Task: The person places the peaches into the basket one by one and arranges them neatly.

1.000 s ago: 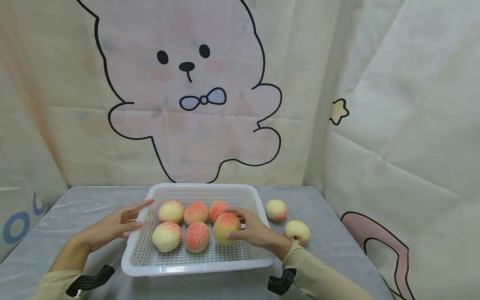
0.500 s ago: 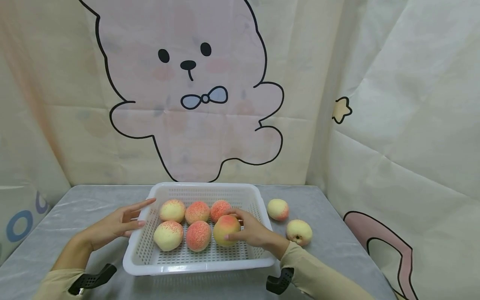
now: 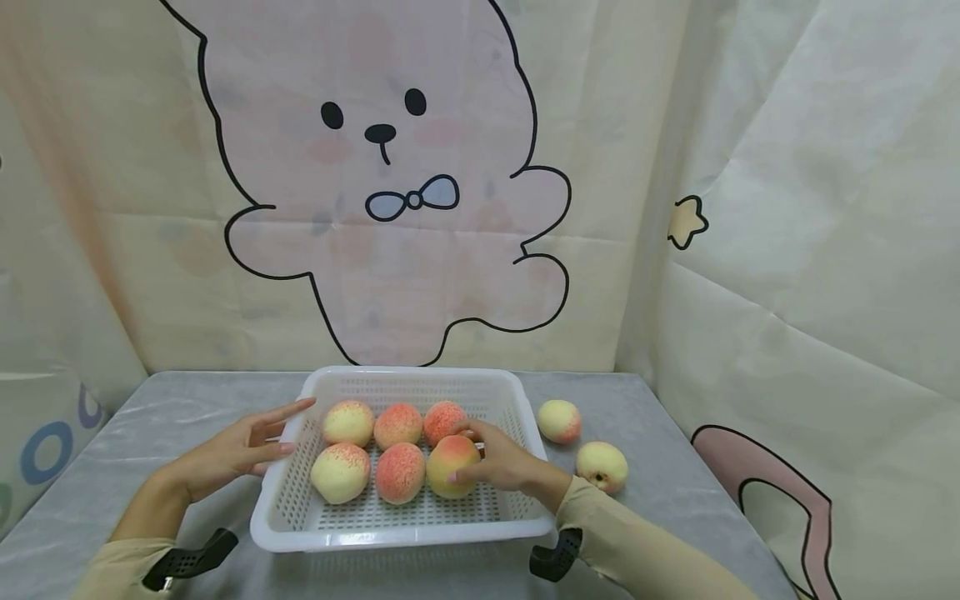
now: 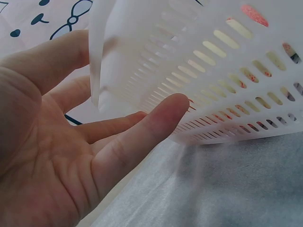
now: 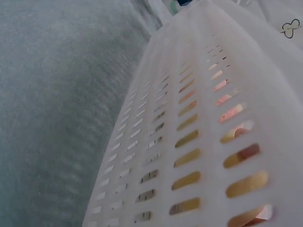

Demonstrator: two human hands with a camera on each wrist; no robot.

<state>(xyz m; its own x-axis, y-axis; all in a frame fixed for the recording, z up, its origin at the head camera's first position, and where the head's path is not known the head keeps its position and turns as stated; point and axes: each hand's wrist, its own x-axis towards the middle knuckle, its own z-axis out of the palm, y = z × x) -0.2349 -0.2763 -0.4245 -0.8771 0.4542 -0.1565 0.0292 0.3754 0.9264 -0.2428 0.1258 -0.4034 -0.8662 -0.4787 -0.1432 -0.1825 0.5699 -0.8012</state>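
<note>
In the head view a white perforated plastic basket (image 3: 397, 537) holds several peaches in two rows. My right hand (image 3: 501, 458) grips a yellow peach with a red top (image 3: 452, 471) at the right of the front row, thumb in front and fingers behind. A pink speckled peach (image 3: 401, 473) sits just left of it; a redder peach (image 3: 442, 419) is behind. Along the basket's left side, my left hand (image 3: 228, 450) has its fingers extended, the thumb against the outer wall in the left wrist view. From the right wrist, the basket wall (image 5: 208, 156) hides most of the right hand.
Two pale peaches, a farther one (image 3: 558, 421) and a nearer one (image 3: 602, 467), lie on the grey cloth-covered table (image 3: 187, 392) right of the basket. Behind the table hangs a cream curtain (image 3: 585, 125) with a cartoon bear; another hangs at the right.
The right hand has brought the yellow-red peach slightly lower and a little left, closer to the pink peach. The left hand keeps its place at the basket. The head view has shifted slightly.
</note>
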